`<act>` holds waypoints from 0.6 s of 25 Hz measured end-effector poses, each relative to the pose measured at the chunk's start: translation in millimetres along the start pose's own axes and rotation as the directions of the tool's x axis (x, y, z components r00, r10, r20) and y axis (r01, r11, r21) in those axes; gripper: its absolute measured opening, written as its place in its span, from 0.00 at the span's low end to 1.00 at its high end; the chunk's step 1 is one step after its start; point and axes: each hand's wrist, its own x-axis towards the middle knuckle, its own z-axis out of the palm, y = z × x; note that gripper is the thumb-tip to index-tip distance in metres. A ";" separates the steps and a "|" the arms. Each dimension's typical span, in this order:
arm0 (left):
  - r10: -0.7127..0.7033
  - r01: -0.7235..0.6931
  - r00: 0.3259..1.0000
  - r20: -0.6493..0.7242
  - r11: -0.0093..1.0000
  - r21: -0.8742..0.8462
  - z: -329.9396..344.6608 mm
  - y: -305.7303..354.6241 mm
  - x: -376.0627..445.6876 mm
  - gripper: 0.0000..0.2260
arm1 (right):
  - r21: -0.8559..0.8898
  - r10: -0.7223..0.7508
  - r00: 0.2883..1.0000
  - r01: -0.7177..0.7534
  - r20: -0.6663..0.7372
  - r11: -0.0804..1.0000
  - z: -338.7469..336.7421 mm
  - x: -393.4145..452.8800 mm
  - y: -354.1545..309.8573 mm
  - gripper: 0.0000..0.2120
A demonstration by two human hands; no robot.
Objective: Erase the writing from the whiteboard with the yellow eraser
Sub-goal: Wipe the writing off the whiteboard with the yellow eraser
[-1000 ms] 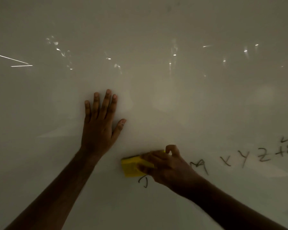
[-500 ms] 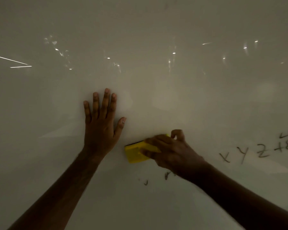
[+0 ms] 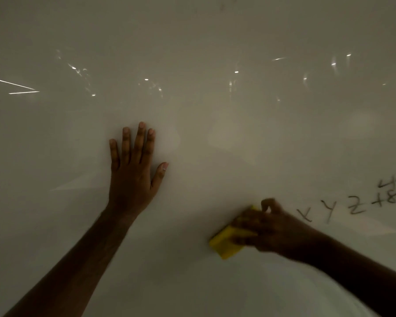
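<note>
The whiteboard [image 3: 215,53] fills the whole view in dim light. My right hand [image 3: 270,229] grips the yellow eraser [image 3: 224,244] and presses it flat on the board at the lower right; the eraser is tilted and looks motion-blurred. Just right of that hand stands black writing [image 3: 329,210] reading "X Y Z", followed by "+8" and more marks [image 3: 391,191] cut off by the right edge. My left hand [image 3: 133,175] lies flat on the board with fingers spread, left of the eraser and apart from it, holding nothing.
Small bright light reflections [image 3: 146,80] dot the upper board, with two thin bright streaks [image 3: 21,88] at the far left. The board surface around my left hand carries no writing.
My right hand swept the eraser up, then down and to the right. The "J", the "M" and the small leftover marks below the eraser are gone. My left hand stayed put.
</note>
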 end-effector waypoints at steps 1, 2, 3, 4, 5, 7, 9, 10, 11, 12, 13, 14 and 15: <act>-0.004 0.004 1.000 -0.002 1.000 0.002 -0.1 0.8 0.3 0.34 | -0.008 0.052 0.999 -0.052 -0.015 0.999 -8.5 5.0 15.3 0.22; -0.011 0.011 1.000 -0.008 1.000 0.002 0.1 2.9 0.2 0.34 | -0.012 0.118 0.992 -0.119 -0.045 0.993 -15.2 15.4 26.0 0.21; -0.025 0.025 1.000 -0.015 1.000 0.004 0.4 5.1 -0.2 0.34 | -0.007 0.181 0.980 -0.182 -0.079 0.983 -18.0 28.2 31.0 0.21; -0.040 0.040 0.999 -0.019 0.999 0.004 0.5 8.0 -0.7 0.34 | 0.004 0.229 0.966 -0.230 -0.118 0.973 -17.5 41.7 30.5 0.20; -0.048 0.048 0.999 -0.019 0.999 0.002 0.8 11.0 -0.6 0.34 | 0.014 0.257 0.955 -0.257 -0.151 0.966 -13.6 52.5 25.0 0.20; -0.050 0.050 0.999 -0.013 0.999 0.001 0.2 15.7 -1.1 0.33 | 0.046 0.259 0.952 -0.255 -0.165 0.966 2.8 59.1 6.3 0.21; -0.043 0.043 0.999 -0.003 0.999 0.000 -0.8 19.4 -2.6 0.33 | 0.066 0.199 0.972 -0.192 -0.127 0.979 14.5 44.4 -15.7 0.20; -0.032 0.032 0.999 0.005 0.999 -0.005 -1.5 19.8 -3.7 0.33 | 0.063 0.154 0.983 -0.149 -0.096 0.987 19.0 30.1 -26.5 0.18; -0.016 0.016 1.000 0.015 1.000 -0.013 -2.2 20.0 -4.8 0.34 | 0.052 0.116 0.991 -0.113 -0.067 0.992 21.5 12.6 -35.6 0.17; -0.003 0.003 1.000 0.025 1.000 -0.022 -2.7 20.6 -6.1 0.34 | 0.035 0.088 0.995 -0.087 -0.044 0.996 22.3 -6.6 -41.7 0.16; 0.006 -0.005 0.999 0.033 1.000 -0.030 -3.0 21.8 -7.8 0.34 | 0.017 0.077 0.997 -0.076 -0.032 0.997 21.2 -26.5 -42.6 0.17; 0.013 -0.012 0.999 0.039 0.999 -0.037 -3.1 23.8 -9.3 0.34 | 0.000 0.079 0.997 -0.079 -0.025 0.997 16.8 -43.8 -38.6 0.18; 0.018 -0.016 0.999 0.047 0.999 -0.042 -2.6 28.1 -10.4 0.35 | -0.018 0.096 0.995 -0.097 -0.025 0.995 9.4 -58.7 -29.1 0.20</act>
